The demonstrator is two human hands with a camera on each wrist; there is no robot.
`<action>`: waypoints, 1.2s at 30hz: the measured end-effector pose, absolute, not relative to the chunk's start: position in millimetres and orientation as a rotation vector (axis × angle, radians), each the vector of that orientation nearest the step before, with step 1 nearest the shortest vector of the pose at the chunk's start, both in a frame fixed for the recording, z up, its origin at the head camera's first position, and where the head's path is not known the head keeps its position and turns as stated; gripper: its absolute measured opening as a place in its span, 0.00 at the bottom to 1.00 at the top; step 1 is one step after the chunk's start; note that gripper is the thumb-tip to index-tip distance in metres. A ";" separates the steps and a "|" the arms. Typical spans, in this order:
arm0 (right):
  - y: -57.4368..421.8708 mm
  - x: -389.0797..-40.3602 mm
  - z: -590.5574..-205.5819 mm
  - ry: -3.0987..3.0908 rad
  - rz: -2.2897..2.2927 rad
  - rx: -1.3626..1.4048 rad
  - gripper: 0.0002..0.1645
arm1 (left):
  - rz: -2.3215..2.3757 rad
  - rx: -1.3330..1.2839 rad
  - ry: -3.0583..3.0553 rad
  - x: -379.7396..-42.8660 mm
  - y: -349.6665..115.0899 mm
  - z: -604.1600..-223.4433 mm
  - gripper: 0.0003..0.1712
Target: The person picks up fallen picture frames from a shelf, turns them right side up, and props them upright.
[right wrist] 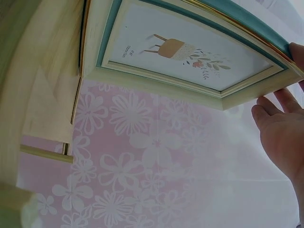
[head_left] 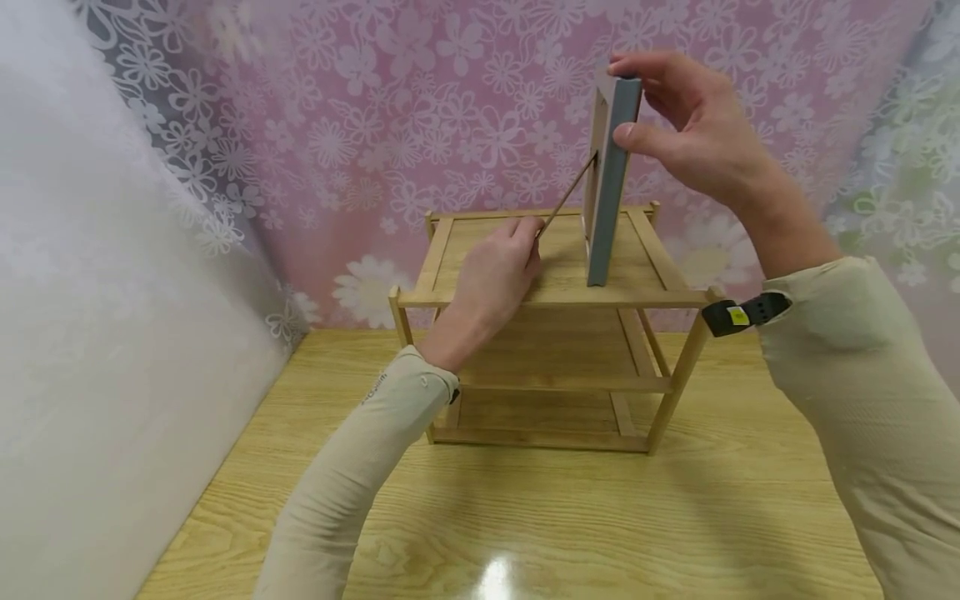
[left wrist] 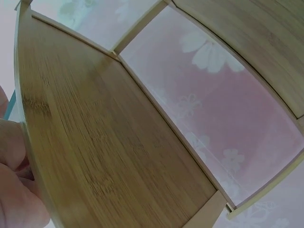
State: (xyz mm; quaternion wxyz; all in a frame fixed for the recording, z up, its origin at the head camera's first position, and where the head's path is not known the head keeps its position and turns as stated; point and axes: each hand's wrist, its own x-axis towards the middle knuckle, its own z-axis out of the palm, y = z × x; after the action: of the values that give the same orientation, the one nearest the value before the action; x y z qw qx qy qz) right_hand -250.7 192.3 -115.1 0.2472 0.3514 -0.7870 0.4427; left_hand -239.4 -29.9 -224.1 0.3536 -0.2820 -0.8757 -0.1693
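A picture frame with a blue-grey edge stands upright, seen nearly edge-on, on the top board of a wooden shelf rack. My right hand holds its upper end between thumb and fingers. Behind the frame, a thin support leg slants out to the left, and my left hand pinches its lower end; the fingertips are partly hidden. In the right wrist view, the frame's front shows a plant print, with my right hand at its end. Part of my left hand appears beside the board's edge in the left wrist view.
Beneath the top board, the rack has a middle shelf and a bottom shelf. It stands on a wood-patterned surface before a pink flowered backdrop. A white sheet hangs at left.
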 end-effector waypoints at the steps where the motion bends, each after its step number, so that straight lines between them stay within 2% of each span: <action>1: 192.9 -250.7 -115.4 -2.148 1.200 0.956 0.30 | -0.434 -0.731 -2.252 -240.1 -30.2 -223.9 0.11; 16: 190.0 -252.2 -113.2 -2.227 1.097 0.919 0.31 | -0.458 -0.750 -2.224 -246.1 -32.9 -226.9 0.10; 36: 143.5 -261.8 -101.8 -2.436 0.928 0.993 0.29 | -0.538 -0.683 -2.353 -248.0 -45.3 -233.1 0.06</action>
State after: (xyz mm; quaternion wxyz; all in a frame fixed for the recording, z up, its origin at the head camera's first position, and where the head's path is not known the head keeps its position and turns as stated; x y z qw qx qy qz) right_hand -261.8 143.5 -101.8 0.1753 0.3505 -0.8597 0.3276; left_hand -248.0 -45.3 -233.1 0.3114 -0.2588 -0.8913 -0.2038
